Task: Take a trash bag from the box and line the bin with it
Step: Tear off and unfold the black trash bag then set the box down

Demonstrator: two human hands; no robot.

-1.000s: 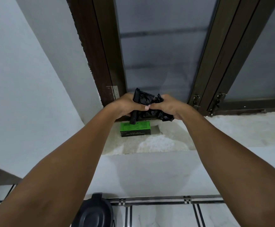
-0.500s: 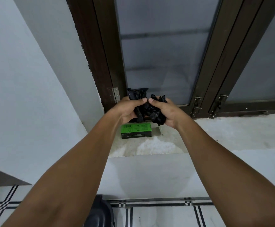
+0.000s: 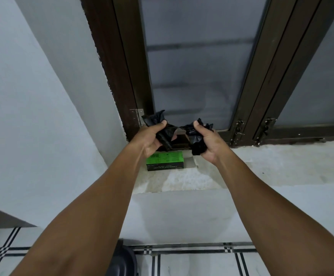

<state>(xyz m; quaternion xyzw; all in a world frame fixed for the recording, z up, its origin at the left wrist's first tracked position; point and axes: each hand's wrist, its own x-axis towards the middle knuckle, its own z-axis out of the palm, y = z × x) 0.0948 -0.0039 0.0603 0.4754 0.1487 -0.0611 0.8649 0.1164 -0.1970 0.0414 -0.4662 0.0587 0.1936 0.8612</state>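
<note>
Since the earlier frame both hands have drawn apart, stretching the black trash bag (image 3: pixel 184 134) between them where before it sat bunched in one wad. Left hand (image 3: pixel 152 137) has its fingers curled round the bag's left end, a corner poking up above the thumb; right hand (image 3: pixel 205 140) clenches the crumpled right end. Pulling outward like this looks meant to tear the bag free or shake it open. One bag shows, held just above one green box (image 3: pixel 165 161) on the pale sill (image 3: pixel 261 166) by the window. One dark bin (image 3: pixel 122 259) peeks in at the near edge, on the tiled floor, not yet lined.
</note>
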